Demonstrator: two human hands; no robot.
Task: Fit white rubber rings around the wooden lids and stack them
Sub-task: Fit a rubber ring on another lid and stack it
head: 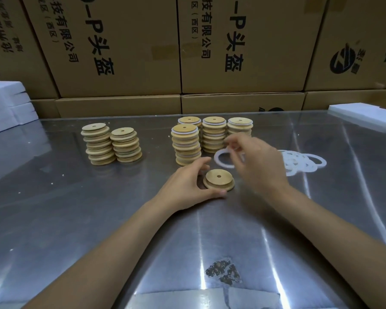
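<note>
Left hand (187,184) cups wooden lid (218,179); right hand (256,161) pinches white ring (223,157).

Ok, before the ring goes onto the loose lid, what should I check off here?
1. Loose lid flat on table, stepped side up: ok.
2. Left hand steadying the lid: ok.
3. Right hand pinching one ring: ok, though blurred.
4. Ring free of ring pile: cannot tell.
5. Ring centred over lid: not ok, it is behind the lid.
</note>
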